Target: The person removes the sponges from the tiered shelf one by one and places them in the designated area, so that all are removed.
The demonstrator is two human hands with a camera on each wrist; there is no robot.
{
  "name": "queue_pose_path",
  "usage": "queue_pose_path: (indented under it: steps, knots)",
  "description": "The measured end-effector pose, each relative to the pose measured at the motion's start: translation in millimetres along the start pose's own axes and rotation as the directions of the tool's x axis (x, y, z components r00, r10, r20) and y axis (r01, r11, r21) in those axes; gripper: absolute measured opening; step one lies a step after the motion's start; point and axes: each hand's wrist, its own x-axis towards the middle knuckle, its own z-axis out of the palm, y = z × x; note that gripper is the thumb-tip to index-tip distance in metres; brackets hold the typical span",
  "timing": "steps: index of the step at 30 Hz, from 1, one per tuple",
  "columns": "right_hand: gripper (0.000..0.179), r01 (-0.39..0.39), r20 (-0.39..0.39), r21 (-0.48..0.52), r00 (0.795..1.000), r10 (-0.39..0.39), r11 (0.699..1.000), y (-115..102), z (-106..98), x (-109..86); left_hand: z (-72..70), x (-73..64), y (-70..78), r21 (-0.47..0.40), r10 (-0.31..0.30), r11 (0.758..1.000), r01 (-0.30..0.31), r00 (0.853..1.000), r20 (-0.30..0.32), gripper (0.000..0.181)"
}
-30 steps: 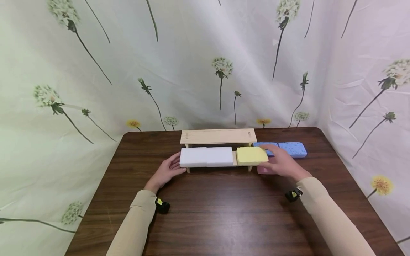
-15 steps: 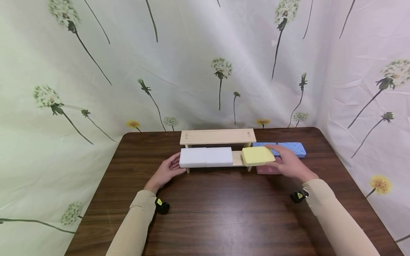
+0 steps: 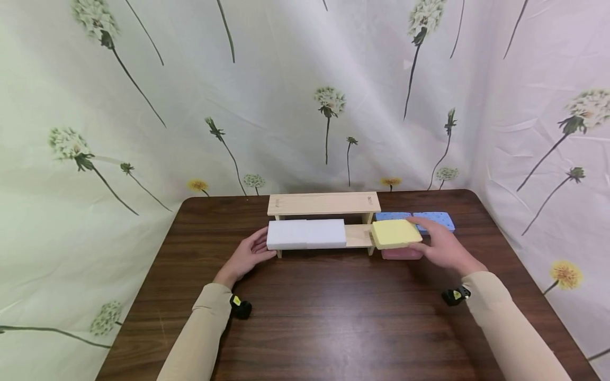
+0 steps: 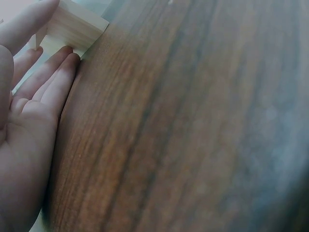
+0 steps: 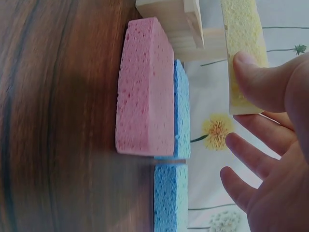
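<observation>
My right hand (image 3: 445,246) pinches a yellow sponge (image 3: 395,233) by its right end, just past the right end of the lower step of a pale wooden two-tier stand (image 3: 324,203). In the right wrist view the thumb presses the yellow sponge (image 5: 245,24) while the other fingers spread below. Two white sponge blocks (image 3: 306,234) lie end to end on the lower step. At the stand's left end rests my left hand (image 3: 245,259); its fairly straight fingers (image 4: 58,79) touch the wood in the left wrist view.
Under and beside the yellow sponge, a pink sponge (image 5: 145,92) lies on the dark wooden table (image 3: 324,317). Behind it are two blue sponges (image 3: 434,220) in a row. A flower-printed cloth (image 3: 286,106) hangs behind the table.
The right hand has carried the yellow sponge to the right, off the lower step, and a gap has opened beside the white blocks. The left hand has stayed in place.
</observation>
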Motion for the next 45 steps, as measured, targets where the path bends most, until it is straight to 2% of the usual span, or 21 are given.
queue_pose_path:
  steps: [16, 23, 34, 45]
  knots:
    - [0.067, -0.042, -0.014, -0.017, 0.999, 0.041, 0.999, 13.8, -11.9, -19.0, 0.5, -0.9, 1.1, 0.016, -0.014, 1.0, 0.014, 1.0, -0.005, 0.086]
    - [0.066, -0.088, -0.015, -0.026, 0.996, 0.088, 0.996, 19.7, -13.8, -25.0, 0.9, -1.1, 1.0, -0.003, -0.011, 1.0, 0.011, 1.0, -0.006, 0.086]
    - [0.065, -0.066, -0.055, -0.044, 0.996, 0.064, 0.997, 26.8, -15.6, -35.3, 1.3, -1.4, 3.1, -0.03, 0.003, 1.0, -0.003, 1.0, 0.0, 0.086]
    - [0.066, -0.098, -0.051, -0.067, 0.994, 0.095, 0.993, 36.8, -19.7, -42.6, 0.7, -0.4, 1.1, -0.024, -0.003, 1.0, 0.003, 1.0, 0.001, 0.087]
